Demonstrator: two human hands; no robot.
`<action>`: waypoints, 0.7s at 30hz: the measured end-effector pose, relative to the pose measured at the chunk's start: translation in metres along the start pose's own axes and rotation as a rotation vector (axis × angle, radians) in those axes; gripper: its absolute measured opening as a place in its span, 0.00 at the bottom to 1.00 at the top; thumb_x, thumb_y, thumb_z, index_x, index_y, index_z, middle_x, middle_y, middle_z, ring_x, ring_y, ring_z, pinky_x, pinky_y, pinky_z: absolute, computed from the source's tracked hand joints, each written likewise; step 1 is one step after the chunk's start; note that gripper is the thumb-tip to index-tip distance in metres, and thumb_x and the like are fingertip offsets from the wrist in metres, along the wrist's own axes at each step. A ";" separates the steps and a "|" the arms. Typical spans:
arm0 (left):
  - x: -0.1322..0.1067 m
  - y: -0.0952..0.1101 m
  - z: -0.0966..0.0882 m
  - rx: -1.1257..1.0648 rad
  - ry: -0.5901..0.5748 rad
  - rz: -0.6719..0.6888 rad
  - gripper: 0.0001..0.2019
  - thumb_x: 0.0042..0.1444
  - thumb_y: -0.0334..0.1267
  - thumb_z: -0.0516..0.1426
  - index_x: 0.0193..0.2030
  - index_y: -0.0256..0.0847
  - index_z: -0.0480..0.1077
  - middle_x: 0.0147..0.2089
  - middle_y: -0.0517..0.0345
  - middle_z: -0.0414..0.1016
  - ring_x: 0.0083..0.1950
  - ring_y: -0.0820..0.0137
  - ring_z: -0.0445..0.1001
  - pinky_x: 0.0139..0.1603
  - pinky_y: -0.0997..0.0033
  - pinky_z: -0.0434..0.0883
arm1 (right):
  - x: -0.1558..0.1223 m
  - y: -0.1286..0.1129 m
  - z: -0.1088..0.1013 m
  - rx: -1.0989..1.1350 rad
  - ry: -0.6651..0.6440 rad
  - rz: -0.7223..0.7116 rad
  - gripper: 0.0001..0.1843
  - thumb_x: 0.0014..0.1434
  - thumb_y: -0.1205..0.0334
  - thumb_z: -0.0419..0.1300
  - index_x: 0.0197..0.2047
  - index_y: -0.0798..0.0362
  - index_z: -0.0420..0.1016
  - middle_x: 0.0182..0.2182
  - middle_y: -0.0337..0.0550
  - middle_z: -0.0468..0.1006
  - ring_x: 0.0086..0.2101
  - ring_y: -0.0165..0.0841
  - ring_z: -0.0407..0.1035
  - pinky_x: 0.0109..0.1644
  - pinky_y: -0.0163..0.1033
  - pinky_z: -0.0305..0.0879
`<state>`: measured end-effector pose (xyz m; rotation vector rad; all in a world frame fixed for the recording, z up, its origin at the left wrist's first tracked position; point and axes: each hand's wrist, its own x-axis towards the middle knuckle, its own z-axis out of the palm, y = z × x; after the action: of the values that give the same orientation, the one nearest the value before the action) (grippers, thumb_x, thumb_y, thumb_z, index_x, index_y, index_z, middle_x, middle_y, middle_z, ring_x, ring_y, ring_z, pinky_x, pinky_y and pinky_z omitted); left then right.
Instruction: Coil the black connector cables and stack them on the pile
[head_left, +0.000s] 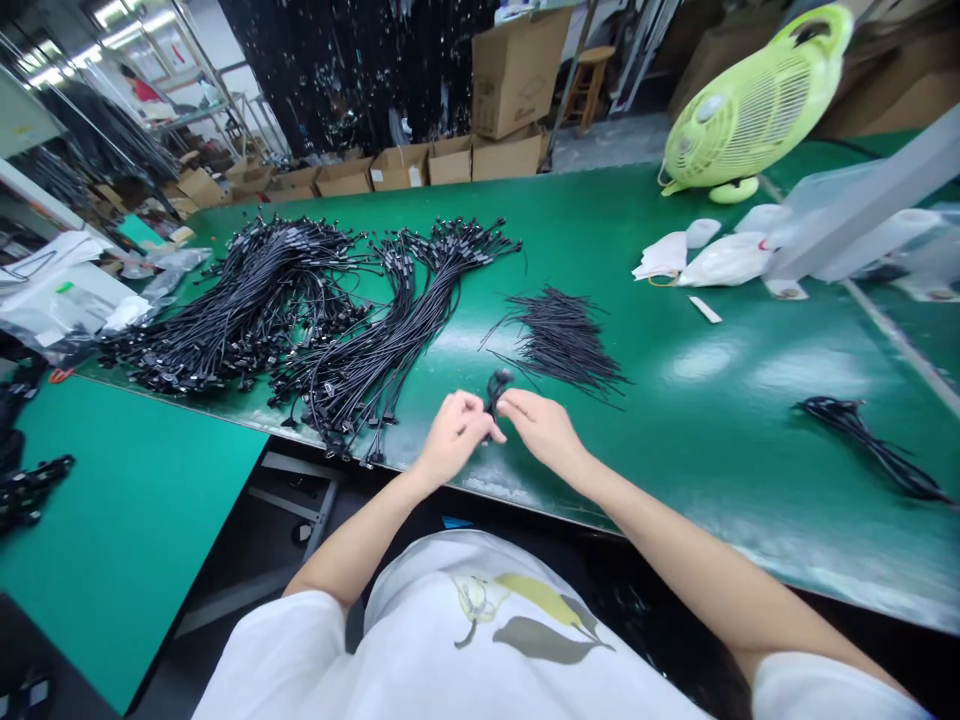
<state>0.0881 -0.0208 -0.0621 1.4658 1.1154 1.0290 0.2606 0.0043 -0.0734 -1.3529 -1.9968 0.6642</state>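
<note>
The left hand point(454, 435) is curled shut, its fingers pinching a small black cable point(496, 384) from one side, while the right hand point(541, 428) closes on the same cable from the other; the two hands almost touch. The cable is looped into a little coil that rises just above the fingertips, low over the green table point(675, 450) and only a short way in from its near edge. That edge runs on a slant, higher at the left and lower at the right, and both forearms cross it.

Left of the hands a large heap of black cables point(300, 310) fans out — its nearest ends reach right up to the table edge, close to the left wrist. Beyond the right hand lies a sheaf of thin black ties point(562, 335), near but apart from it. To the right the tabletop is bare green for a wide stretch, as far as a single tied cable bundle point(870, 440). Farther back stand white bags point(720, 258) and a lime-green fan point(754, 100).

A second green table point(112, 520) sits lower left, parted from the first by a gap. Cardboard boxes point(517, 70) line the far side.
</note>
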 end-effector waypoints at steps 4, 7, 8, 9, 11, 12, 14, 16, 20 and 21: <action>-0.001 -0.020 0.007 0.008 -0.059 -0.078 0.27 0.62 0.57 0.48 0.27 0.38 0.76 0.34 0.54 0.68 0.38 0.69 0.67 0.48 0.66 0.68 | -0.005 -0.006 -0.002 -0.258 0.184 -0.168 0.17 0.67 0.59 0.46 0.32 0.54 0.71 0.29 0.43 0.74 0.28 0.30 0.64 0.32 0.35 0.54; 0.010 -0.026 0.003 -0.280 0.013 -0.280 0.36 0.61 0.65 0.41 0.31 0.35 0.76 0.29 0.53 0.70 0.32 0.69 0.67 0.37 0.68 0.68 | -0.015 -0.022 0.010 -0.280 0.121 -0.295 0.18 0.68 0.61 0.46 0.31 0.54 0.72 0.28 0.43 0.74 0.28 0.29 0.64 0.33 0.34 0.54; 0.012 -0.024 -0.001 -0.346 0.011 -0.294 0.36 0.60 0.66 0.42 0.33 0.35 0.76 0.29 0.52 0.71 0.32 0.69 0.68 0.36 0.69 0.68 | -0.018 -0.025 0.014 -0.254 0.090 -0.307 0.18 0.68 0.61 0.46 0.31 0.54 0.72 0.29 0.43 0.74 0.28 0.29 0.65 0.33 0.34 0.55; 0.013 -0.020 -0.006 -0.380 0.000 -0.273 0.35 0.60 0.66 0.44 0.34 0.35 0.76 0.30 0.52 0.72 0.33 0.69 0.69 0.37 0.69 0.68 | -0.020 -0.027 0.017 -0.215 0.055 -0.298 0.18 0.68 0.61 0.46 0.31 0.54 0.72 0.29 0.42 0.75 0.29 0.29 0.66 0.34 0.33 0.56; 0.010 -0.010 -0.015 -0.343 -0.062 -0.168 0.32 0.60 0.63 0.46 0.34 0.36 0.77 0.34 0.51 0.73 0.37 0.69 0.70 0.40 0.70 0.69 | -0.020 -0.026 0.017 -0.127 -0.012 -0.234 0.18 0.68 0.61 0.46 0.30 0.53 0.71 0.29 0.41 0.75 0.29 0.29 0.66 0.33 0.33 0.56; 0.006 -0.004 -0.017 -0.284 -0.097 -0.108 0.31 0.61 0.62 0.47 0.33 0.36 0.78 0.36 0.51 0.73 0.38 0.69 0.70 0.43 0.70 0.69 | -0.019 -0.024 0.016 -0.085 -0.037 -0.195 0.18 0.68 0.60 0.46 0.29 0.53 0.71 0.29 0.40 0.74 0.28 0.29 0.65 0.33 0.32 0.55; -0.002 0.002 -0.016 -0.127 -0.097 -0.011 0.26 0.61 0.59 0.51 0.33 0.37 0.78 0.40 0.51 0.71 0.43 0.68 0.71 0.49 0.69 0.68 | -0.016 -0.020 0.012 -0.019 -0.044 -0.128 0.18 0.67 0.60 0.47 0.29 0.53 0.70 0.28 0.40 0.73 0.28 0.28 0.65 0.33 0.33 0.55; -0.008 0.001 -0.009 -0.023 0.042 0.036 0.19 0.55 0.55 0.60 0.41 0.39 0.77 0.49 0.51 0.70 0.51 0.66 0.69 0.55 0.68 0.66 | -0.012 -0.018 0.008 0.030 -0.014 -0.084 0.16 0.66 0.59 0.48 0.29 0.53 0.69 0.29 0.40 0.73 0.30 0.29 0.65 0.34 0.33 0.56; -0.012 -0.012 0.005 -0.234 0.074 -0.072 0.29 0.55 0.52 0.61 0.61 0.43 0.66 0.64 0.48 0.64 0.64 0.61 0.65 0.62 0.62 0.64 | -0.009 -0.022 0.009 0.249 0.015 0.005 0.15 0.64 0.56 0.50 0.29 0.53 0.68 0.29 0.40 0.72 0.31 0.30 0.64 0.36 0.34 0.57; -0.013 -0.013 0.007 -0.285 0.014 -0.092 0.27 0.58 0.51 0.59 0.61 0.43 0.65 0.65 0.47 0.65 0.65 0.61 0.64 0.64 0.61 0.63 | -0.008 -0.023 0.010 0.359 -0.005 0.049 0.15 0.63 0.55 0.51 0.29 0.53 0.68 0.28 0.39 0.70 0.29 0.29 0.63 0.34 0.34 0.56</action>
<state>0.0905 -0.0335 -0.0772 1.1725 0.9913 1.0861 0.2414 -0.0118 -0.0658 -1.1847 -1.7478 0.9949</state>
